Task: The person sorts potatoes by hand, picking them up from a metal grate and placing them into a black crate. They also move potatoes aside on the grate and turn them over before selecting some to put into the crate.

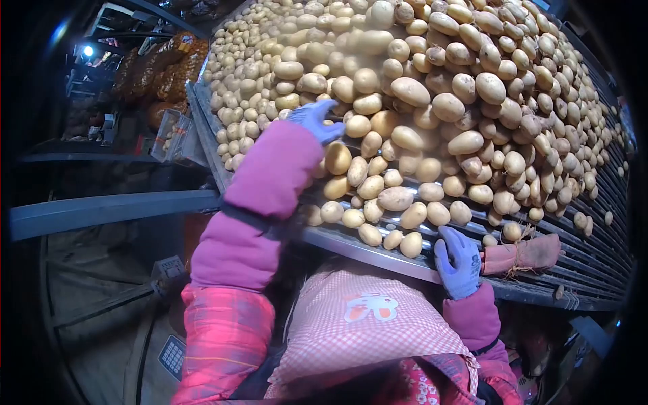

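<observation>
The gloved left hand (316, 120) lay flat, fingers loosely spread, on the potatoes (432, 101) heaped across the roller table (601, 260). The right hand (459, 262) rested open-fingered on the table's near rim, holding nothing.

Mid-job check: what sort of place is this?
Most likely a potato sorting or packing shed. A heap of pale yellow potatoes lies on a grey metal roller table, filled orange mesh sacks are stacked at the far left, and the left hand in a blue glove reaches into the heap.
</observation>
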The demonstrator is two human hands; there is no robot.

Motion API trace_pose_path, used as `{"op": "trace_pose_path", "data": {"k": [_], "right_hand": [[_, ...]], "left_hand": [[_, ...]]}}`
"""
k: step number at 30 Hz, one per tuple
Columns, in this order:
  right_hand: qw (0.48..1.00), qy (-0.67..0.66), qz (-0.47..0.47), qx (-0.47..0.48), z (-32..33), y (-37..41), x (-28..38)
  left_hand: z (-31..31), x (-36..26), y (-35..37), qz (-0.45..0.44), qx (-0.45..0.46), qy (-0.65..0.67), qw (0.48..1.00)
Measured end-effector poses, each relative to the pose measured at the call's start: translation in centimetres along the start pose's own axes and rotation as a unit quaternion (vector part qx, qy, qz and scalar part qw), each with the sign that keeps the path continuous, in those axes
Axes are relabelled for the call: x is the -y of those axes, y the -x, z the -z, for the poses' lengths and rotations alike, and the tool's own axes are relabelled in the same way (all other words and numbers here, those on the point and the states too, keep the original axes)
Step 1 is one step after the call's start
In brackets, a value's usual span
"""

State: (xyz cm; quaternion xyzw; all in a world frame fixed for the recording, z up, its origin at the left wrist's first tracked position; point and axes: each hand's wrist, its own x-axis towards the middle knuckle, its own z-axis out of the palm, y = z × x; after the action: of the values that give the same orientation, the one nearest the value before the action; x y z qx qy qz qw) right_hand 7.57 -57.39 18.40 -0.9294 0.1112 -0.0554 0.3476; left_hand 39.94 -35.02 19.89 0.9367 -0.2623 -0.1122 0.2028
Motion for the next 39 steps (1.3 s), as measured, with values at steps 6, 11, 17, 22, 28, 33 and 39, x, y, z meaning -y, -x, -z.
{"op": "trace_pose_path", "data": {"k": [6,11,17,22,28,33,39], "right_hand": [[1.0,-0.014,0.001,0.005,0.3,0.0,0.2],[1.0,-0.018,0.011,-0.003,0.3,0.1,0.1],[1.0,-0.027,-0.006,0.012,0.4,-0.3,0.1],[0.997,-0.071,-0.025,0.019,0.1,-0.5,-0.3],[0.985,-0.139,-0.083,0.061,-0.3,0.1,-1.2],[0.986,-0.138,-0.08,0.047,-1.0,0.2,-1.9],[0.977,-0.147,-0.143,0.063,-1.6,0.4,-3.2]], "left_hand": [[-2.4,-1.6,-3.4,0.048,0.173,0.086,0.98],[-3.7,1.1,-4.0,0.073,0.186,0.296,0.934],[-2.6,-2.9,-2.6,0.037,0.312,0.147,0.938],[-2.3,-3.0,-2.2,-0.006,0.283,0.092,0.955],[3.4,-0.8,9.5,0.091,0.093,0.526,0.841],[6.6,8.4,27.0,0.161,0.028,0.365,0.916],[-3.6,15.7,42.1,0.429,0.05,0.409,0.804]]}}
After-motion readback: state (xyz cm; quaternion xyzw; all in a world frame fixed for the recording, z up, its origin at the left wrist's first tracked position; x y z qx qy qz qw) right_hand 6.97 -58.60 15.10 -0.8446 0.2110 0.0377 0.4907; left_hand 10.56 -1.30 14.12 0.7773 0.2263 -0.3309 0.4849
